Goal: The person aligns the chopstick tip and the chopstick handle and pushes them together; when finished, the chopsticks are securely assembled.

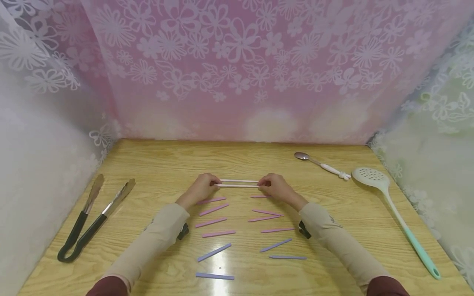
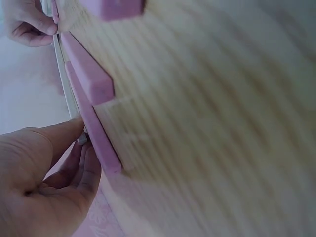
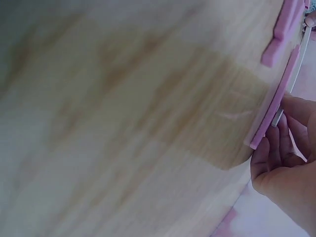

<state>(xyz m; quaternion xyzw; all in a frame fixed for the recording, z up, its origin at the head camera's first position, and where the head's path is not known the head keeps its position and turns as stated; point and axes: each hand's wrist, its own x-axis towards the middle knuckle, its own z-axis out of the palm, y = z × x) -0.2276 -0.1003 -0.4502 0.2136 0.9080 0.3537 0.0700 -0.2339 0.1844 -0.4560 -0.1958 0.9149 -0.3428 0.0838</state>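
Note:
Two thin white sticks, a far one (image 1: 240, 181) and a near one (image 1: 238, 186), run side by side between my hands near the middle of the table. My left hand (image 1: 201, 188) pinches the left end, and the left wrist view shows a square-ended white stick (image 2: 69, 94) between thumb and fingers. At the other end, my right hand (image 1: 278, 188) pinches with thumb and fingertips; the right wrist view shows that stick's squared tip (image 3: 278, 117). Whether each hand grips both sticks is hard to tell. A pink stick (image 2: 96, 126) lies close by the left fingers, another (image 3: 276, 98) beside the right ones.
Several pink sticks (image 1: 218, 234) and a few bluish-purple sticks (image 1: 214, 276) lie in two columns between my forearms. Black-handled tongs (image 1: 87, 240) rest at the left. A spoon (image 1: 329, 168) and a slotted turner (image 1: 396, 211) lie at the right. Flowered curtains (image 1: 240, 82) surround the wooden table.

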